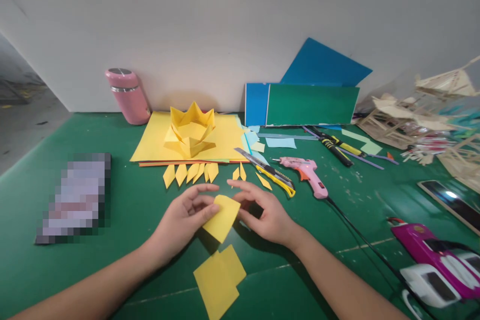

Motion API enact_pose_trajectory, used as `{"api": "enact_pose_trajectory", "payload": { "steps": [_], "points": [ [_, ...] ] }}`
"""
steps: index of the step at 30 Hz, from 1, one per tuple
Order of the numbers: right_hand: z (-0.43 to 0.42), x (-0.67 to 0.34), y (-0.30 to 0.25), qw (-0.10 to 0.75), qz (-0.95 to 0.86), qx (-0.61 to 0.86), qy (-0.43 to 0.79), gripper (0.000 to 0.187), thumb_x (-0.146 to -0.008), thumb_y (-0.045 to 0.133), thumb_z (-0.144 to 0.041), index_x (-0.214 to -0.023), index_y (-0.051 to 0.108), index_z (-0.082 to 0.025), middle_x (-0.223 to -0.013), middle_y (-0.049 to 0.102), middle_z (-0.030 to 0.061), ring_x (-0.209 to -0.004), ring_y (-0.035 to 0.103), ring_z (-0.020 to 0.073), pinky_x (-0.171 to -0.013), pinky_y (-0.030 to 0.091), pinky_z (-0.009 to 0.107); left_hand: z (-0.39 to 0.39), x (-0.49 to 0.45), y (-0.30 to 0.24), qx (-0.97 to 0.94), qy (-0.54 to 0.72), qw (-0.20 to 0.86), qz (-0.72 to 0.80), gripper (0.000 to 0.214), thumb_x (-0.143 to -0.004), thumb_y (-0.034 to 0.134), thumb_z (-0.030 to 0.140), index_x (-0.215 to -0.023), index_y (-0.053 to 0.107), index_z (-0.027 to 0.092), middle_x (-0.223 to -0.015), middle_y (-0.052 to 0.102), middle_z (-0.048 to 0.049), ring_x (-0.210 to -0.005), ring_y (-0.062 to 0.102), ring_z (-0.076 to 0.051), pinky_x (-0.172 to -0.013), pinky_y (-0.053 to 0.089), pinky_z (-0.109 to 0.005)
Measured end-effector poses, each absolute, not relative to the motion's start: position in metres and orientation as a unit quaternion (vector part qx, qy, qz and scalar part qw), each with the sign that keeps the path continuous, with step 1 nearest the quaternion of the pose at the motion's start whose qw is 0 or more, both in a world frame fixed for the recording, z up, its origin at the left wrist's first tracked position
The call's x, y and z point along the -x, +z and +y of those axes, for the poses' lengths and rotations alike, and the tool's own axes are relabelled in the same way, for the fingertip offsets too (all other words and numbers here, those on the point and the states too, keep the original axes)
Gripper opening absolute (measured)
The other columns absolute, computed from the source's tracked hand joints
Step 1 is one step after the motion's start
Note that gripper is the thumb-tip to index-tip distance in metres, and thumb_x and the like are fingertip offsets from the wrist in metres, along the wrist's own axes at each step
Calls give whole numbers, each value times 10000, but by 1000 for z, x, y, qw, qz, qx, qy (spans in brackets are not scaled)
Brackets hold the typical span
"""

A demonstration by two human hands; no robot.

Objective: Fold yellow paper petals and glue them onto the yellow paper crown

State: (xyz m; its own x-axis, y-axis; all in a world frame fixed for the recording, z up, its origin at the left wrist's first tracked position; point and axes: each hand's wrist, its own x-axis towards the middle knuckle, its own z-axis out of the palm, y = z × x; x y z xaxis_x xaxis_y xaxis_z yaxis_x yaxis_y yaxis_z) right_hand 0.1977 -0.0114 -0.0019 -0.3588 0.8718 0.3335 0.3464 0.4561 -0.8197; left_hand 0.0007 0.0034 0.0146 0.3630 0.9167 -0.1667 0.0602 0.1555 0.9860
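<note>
A small yellow paper square (pixel 224 215) is held up over the green table, tilted. My left hand (pixel 191 210) pinches its left side, the thumb lying on top and the fingers behind. At the opposite edge, my right hand (pixel 264 212) has its thumb and curled fingers on the paper's right corner, with the index finger stretched out. Below the hands lie overlapping yellow paper squares (pixel 215 287). Just beyond are several folded yellow paper diamonds (pixel 181 175) in a row. A folded yellow paper flower (pixel 192 132) stands on a stack of yellow sheets (pixel 150 142).
A yellow utility knife (pixel 275 180) and a pink glue gun (pixel 309 172) with a black cord lie to the right. Further right are a phone (pixel 452 205) and a magenta device (pixel 423 245). A pink flask (pixel 129 97) and blue and green boards (pixel 311 105) stand at the wall.
</note>
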Motion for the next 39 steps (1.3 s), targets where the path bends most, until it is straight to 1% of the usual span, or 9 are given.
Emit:
{"api": "enact_pose_trajectory", "payload": {
  "steps": [3, 6, 8, 11, 14, 18, 24, 30, 39],
  "points": [
    [-13, -195, -2, 403, -742, 390, 367, 478, -824, 567, -164, -1277, 477, -288, -961, 682, 15, -663, 617, 123, -646, 540, 259, 8, -1, 12, -523, 411, 595, 450, 335, -665, 737, 350, -866, 511, 207, -723, 606, 51, -679, 608, -112, -667, 511, -246],
    [-12, -192, 1, 404, -769, 367, 333, 263, -838, 572, -155, -1072, 626, -262, -931, 699, 18, -701, 624, 131, -671, 529, 263, 8, -1, 9, -548, 412, 574, 447, 265, -686, 719, 344, -778, 516, 200, -722, 588, 52, -671, 595, -103, -669, 515, -242],
    [-11, -191, 3, 402, -788, 360, 298, 144, -849, 579, -157, -924, 675, -233, -850, 716, 21, -721, 635, 144, -695, 517, 274, 7, 0, 8, -577, 384, 563, 450, 198, -722, 675, 352, -791, 578, 194, -753, 622, 27, -711, 613, -126, -693, 525, -267],
    [-10, -191, 4, 406, -797, 350, 278, 109, -861, 594, -187, -831, 692, -222, -773, 725, 16, -712, 643, 148, -689, 508, 273, 7, 2, 8, -628, 350, 532, 447, 183, -758, 621, 331, -883, 654, 201, -909, 684, -23, -861, 635, -173, -800, 526, -321],
    [-10, -191, 4, 396, -803, 337, 293, 100, -855, 616, -215, -909, 697, -238, -847, 737, 16, -759, 652, 150, -716, 511, 275, 7, 4, 8, -672, 344, 501, 423, 192, -780, 586, 293, -929, 679, 215, -1015, 691, -36, -973, 624, -195, -894, 500, -357],
    [-9, -192, 3, 369, -817, 318, 310, 208, -841, 640, -232, -1044, 670, -268, -930, 731, 20, -829, 653, 162, -765, 509, 293, 6, 4, 7, -696, 338, 497, 393, 215, -798, 556, 260, -961, 689, 217, -1050, 692, -45, -994, 624, -196, -925, 486, -373],
    [-10, -193, 2, 363, -823, 321, 295, 188, -893, 519, -182, -958, 679, -257, -827, 715, 13, -785, 651, 155, -731, 508, 285, 5, 4, 8, -710, 326, 500, 374, 239, -824, 529, 263, -1010, 676, 231, -1097, 673, -49, -1039, 604, -202, -937, 478, -384],
    [-8, -193, 1, 390, -785, 353, 328, 137, -867, 595, -225, -762, 683, -217, -771, 715, 15, -750, 644, 153, -722, 503, 283, 4, 2, 5, -698, 335, 516, 367, 235, -816, 553, 274, -1020, 654, 215, -1045, 658, -56, -916, 618, -182, -816, 529, -344],
    [-12, -183, 2, 440, -656, 443, 425, 118, -780, 664, -269, -697, 631, -192, -729, 701, 16, -685, 651, 152, -667, 514, 280, 0, -3, 7, -659, 352, 527, 405, 277, -721, 667, 297, -961, 607, 173, -824, 645, -25, -702, 608, -144, -700, 555, -316]
  ]
}}
